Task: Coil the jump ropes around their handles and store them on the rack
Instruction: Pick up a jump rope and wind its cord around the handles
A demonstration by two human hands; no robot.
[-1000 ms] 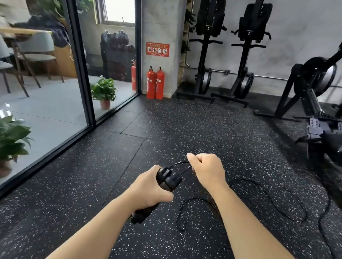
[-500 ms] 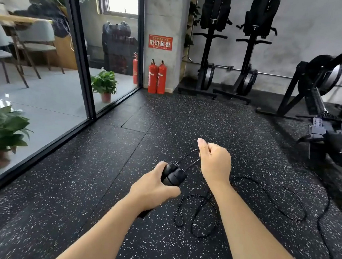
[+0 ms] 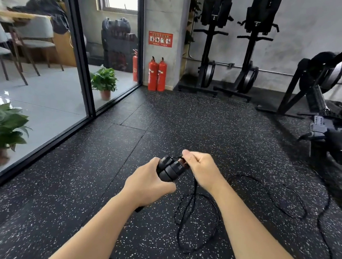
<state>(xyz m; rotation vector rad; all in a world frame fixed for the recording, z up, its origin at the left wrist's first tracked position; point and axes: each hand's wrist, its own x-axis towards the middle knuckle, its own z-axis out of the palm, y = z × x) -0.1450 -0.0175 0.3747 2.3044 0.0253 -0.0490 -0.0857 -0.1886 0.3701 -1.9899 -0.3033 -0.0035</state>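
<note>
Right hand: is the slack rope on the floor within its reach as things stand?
Probably yes. The right hand already pinches the rope beside the handles that the left hand grips; slack trails loose over bare floor, nothing on it.

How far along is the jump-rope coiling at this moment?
Early stage. Done: both black handles are gathered side by side in the left hand. In hand: the right hand pinches the rope right at the handle tops, apparently starting a wrap. Left: nearly all the rope lies in loose loops on the floor, and no rack is in view, so storing has not begun.
</note>
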